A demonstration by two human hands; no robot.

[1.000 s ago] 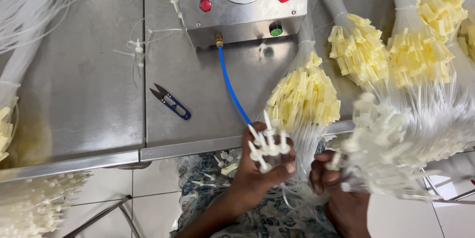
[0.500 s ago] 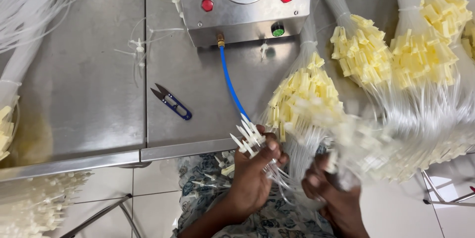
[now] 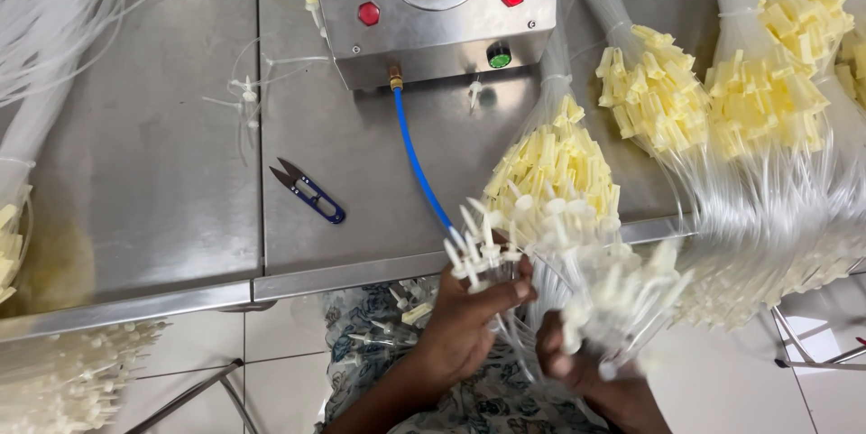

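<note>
From the head view, your left hand [image 3: 465, 321] is now sitting a little lower and further left than half a second ago, and the small cluster of white-tipped tubes [image 3: 480, 249] it is gripping is pointing more upright, just in front of the table edge [image 3: 343, 273]. Your right hand [image 3: 577, 362] is closing around a larger bundle of white connectors [image 3: 622, 294], which is blurring as it swings (its exact count is impossible to tell). On the steel table you are facing three clear bunches of yellow-capped tubes: one [image 3: 555, 172] just above your hands, one [image 3: 654, 96] behind it, and one [image 3: 776, 64] to the right. There is one blue-handled thread snip [image 3: 308, 190], one blue hose [image 3: 417, 159], and one gauge box [image 3: 433, 5] carrying two red buttons and one green. Both your hands are working below the table edge, thumbs on top, fingers curling tightly around their tube ends, wrists angling upward over patterned fabric [image 3: 469, 398].
</note>
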